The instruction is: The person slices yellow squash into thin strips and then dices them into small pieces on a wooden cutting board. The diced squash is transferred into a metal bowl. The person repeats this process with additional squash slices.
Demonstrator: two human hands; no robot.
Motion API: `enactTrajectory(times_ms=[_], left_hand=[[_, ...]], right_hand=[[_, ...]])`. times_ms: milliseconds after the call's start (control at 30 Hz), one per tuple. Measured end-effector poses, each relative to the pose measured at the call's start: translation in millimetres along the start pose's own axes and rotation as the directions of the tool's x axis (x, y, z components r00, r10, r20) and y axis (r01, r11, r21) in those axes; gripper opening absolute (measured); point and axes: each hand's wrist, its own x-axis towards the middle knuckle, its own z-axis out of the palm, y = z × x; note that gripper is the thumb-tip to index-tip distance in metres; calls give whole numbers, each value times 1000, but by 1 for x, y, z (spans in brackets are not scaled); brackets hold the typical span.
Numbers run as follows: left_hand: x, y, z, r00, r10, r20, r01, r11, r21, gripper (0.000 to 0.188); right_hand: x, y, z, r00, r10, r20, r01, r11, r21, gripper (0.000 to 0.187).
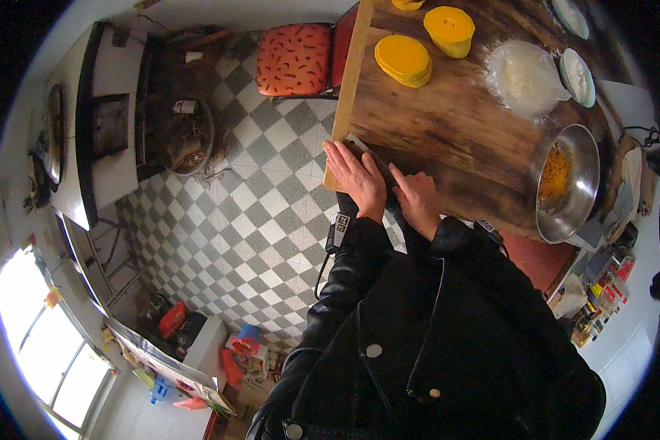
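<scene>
At the near left corner of the wooden table (455,139) lies a knife (360,144), its narrow blade slanting between my hands. My right hand (416,199) is closed at the near end of the knife, with the index finger stretched toward the blade; the handle is hidden. My left hand (361,182) lies flat along the blade's left side, fingers straight, over the table's edge. Beyond my hands sits a stack of round yellow pumpkin slices (403,60). A thick cut piece of pumpkin (449,31) stands to its right.
A clear plastic bag of white flour (524,77) rests at the back right beside a small bowl of white powder (578,77). Nearer stands a steel bowl (585,176) holding orange shreds (556,176). An orange-seated chair (295,60) stands left of the table, on checkered floor tiles (249,213).
</scene>
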Motion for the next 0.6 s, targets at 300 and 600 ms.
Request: enactTrajectory(times_ms=[300, 600], left_hand=[[16, 74, 0, 952, 302, 43, -291, 941, -172, 59], [-15, 307, 56, 424, 900, 99, -664, 383, -642, 50]], right_hand=[[-23, -7, -50, 932, 269, -244, -217, 951, 220, 52], [-120, 38, -194, 534, 634, -559, -451, 773, 446, 52]])
